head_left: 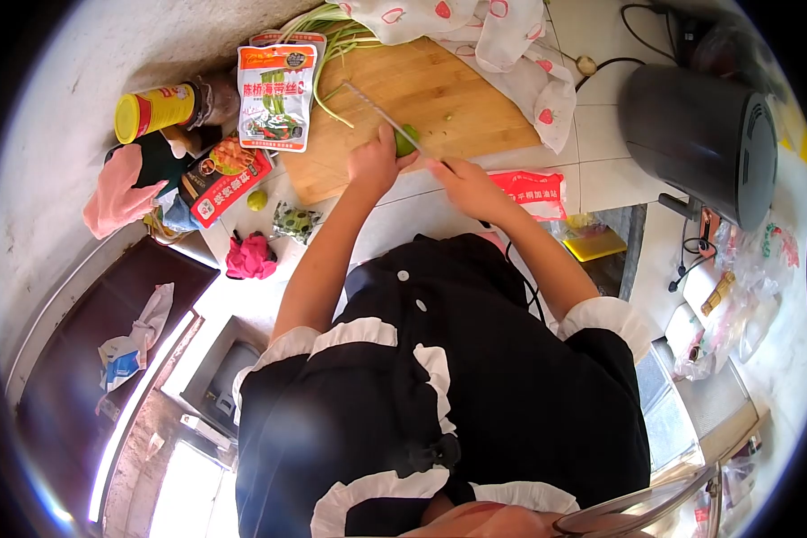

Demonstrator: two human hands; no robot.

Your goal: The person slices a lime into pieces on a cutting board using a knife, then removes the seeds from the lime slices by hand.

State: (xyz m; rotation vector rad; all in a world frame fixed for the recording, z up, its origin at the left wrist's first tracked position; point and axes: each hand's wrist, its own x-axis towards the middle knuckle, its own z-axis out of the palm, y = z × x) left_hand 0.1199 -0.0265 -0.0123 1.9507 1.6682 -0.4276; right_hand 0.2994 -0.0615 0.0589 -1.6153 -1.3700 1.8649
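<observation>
A green lime [407,140] rests on the wooden cutting board [466,85]. My left hand [377,164] is closed on its near side, with the fingertips against it. My right hand [464,186] grips the handle of a knife [377,106]. The blade points up and to the left, lying across the lime; whether it has cut in cannot be told. Small green bits lie on the board to the right. Long green stalks [336,40] lie at the board's upper left, beside an upright-looking food packet [276,99].
Left of the board are a yellow-lidded can [157,111], a red packet [231,179], another lime [257,199] and a pink cloth bundle [251,257]. A strawberry-print cloth [511,45] covers the board's upper right edge. A black appliance [699,143] stands at right, near a red packet [533,193].
</observation>
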